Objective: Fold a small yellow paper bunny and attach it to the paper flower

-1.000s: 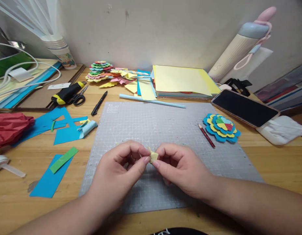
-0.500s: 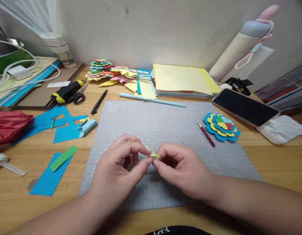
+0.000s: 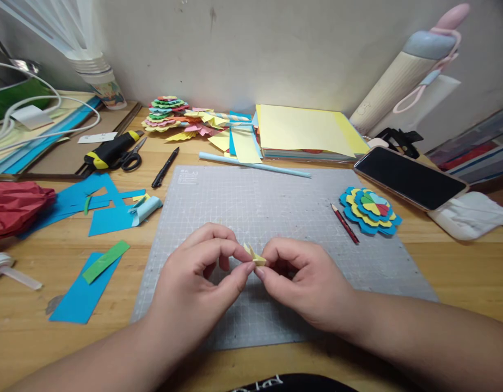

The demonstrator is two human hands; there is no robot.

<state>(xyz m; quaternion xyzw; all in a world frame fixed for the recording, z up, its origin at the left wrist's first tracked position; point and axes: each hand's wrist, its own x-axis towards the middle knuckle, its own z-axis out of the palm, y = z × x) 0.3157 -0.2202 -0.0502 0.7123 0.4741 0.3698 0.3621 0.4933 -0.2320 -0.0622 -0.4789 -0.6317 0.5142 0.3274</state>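
A small folded piece of yellow paper [image 3: 257, 258] is pinched between both hands above the grey cutting mat [image 3: 251, 207]. My left hand [image 3: 200, 272] grips its left side between thumb and index finger. On the other side, my right hand [image 3: 306, 277] holds it with thumb and curled fingers. Thin pointed flaps of the paper stick up between the fingertips; the rest is hidden by them. To the right on the mat lie a short dark red pencil [image 3: 345, 224] and a layered paper flower [image 3: 370, 211] in blue, yellow, green and red.
A pale blue paper tube [image 3: 255, 165] lies along the mat's far edge, before a stack of yellow paper [image 3: 308, 129]. Leftward are a black pen [image 3: 165, 167], scissors [image 3: 132, 159], blue paper pieces [image 3: 86, 288] and a green strip [image 3: 106, 262]. A phone [image 3: 410, 177] sits at right.
Both hands stay almost in place, still pinching the yellow paper. Its flaps look slightly more upright and separated now. The whole view has shifted a little.
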